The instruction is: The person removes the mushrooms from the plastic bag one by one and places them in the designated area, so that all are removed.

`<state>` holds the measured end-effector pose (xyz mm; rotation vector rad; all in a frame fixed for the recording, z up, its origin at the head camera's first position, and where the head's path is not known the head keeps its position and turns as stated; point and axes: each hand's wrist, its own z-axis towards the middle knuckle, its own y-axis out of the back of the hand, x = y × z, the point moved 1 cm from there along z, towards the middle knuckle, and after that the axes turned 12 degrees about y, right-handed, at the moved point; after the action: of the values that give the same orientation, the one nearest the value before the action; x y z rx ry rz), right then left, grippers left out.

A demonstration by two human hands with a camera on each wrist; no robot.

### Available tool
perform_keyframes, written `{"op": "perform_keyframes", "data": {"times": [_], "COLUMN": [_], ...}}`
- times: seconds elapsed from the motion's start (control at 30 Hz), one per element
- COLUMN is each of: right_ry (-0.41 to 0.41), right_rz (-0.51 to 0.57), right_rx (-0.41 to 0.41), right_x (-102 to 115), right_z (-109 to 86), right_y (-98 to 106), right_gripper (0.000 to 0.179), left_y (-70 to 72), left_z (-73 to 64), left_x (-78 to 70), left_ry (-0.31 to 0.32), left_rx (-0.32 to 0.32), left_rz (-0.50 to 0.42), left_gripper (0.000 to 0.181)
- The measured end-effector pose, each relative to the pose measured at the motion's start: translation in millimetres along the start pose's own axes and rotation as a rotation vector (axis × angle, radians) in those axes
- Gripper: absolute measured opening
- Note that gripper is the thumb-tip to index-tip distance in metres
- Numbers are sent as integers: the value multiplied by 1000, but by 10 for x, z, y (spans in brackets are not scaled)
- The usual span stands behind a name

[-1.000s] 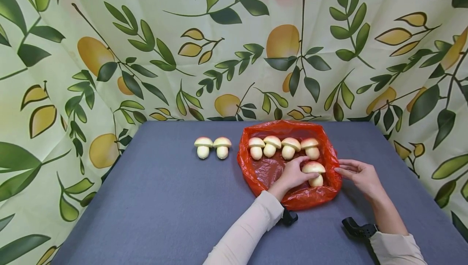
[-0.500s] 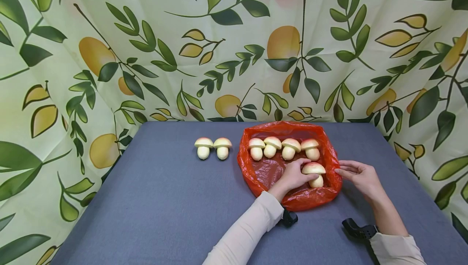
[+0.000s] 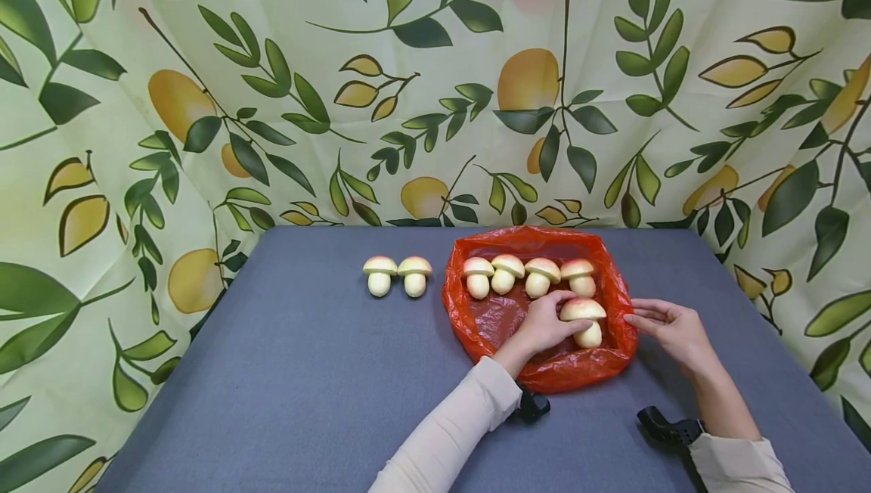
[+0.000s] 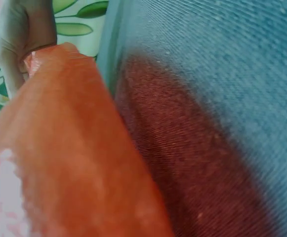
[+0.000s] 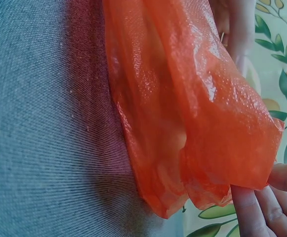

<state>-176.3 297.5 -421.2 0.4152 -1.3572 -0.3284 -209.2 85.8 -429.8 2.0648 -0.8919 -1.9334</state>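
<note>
In the head view, my left hand [image 3: 543, 327] reaches into an open red plastic bag [image 3: 500, 319]. Its thumb and fingers hold a toy mushroom [image 3: 589, 333] with a red-tinged cap and pale stem, upright near the bag's right side. Several like mushrooms [image 3: 537, 284] stand in a row along the back inside the bag. At the bag's right edge, my right hand [image 3: 670, 330] pinches the rim; in the right wrist view, its fingers [image 5: 249, 207] and thumb meet at the bag's edge. The bag hides the mushrooms from the left wrist view.
Two more mushrooms [image 3: 379, 283] stand side by side on the grey-blue tabletop [image 3: 286, 372], left of the bag. A leaf-and-fruit patterned cloth [image 3: 435, 85] rises behind and beside the table. Dark straps with cameras [image 3: 670, 429] sit at both wrists.
My left wrist has shifted a little to the left, and the mushroom it holds has moved slightly up and left. My right hand stays at the rim.
</note>
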Motion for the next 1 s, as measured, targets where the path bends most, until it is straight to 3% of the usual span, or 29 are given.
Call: {"op": "perform_keyframes", "data": {"times": [0.27, 0.7, 0.9, 1.0], "right_ry": [-10, -16, -34, -31], "right_rz": [-13, 25, 5, 10], "right_rx": [9, 0, 8, 8], "right_x": [-14, 29, 29, 28], "right_z": [1, -7, -3, 1], "right_y": [-5, 9, 3, 3], "right_gripper": [50, 26, 40, 35], "left_y": [81, 250, 358, 414], "left_z": [-46, -182, -265, -313], "left_x": [-49, -141, -174, -187], "left_ry": [-23, -45, -34, -30], "left_rx": [-32, 42, 53, 69], "left_rz": [-6, -69, -70, -95], "left_gripper": [50, 53, 53, 53]}}
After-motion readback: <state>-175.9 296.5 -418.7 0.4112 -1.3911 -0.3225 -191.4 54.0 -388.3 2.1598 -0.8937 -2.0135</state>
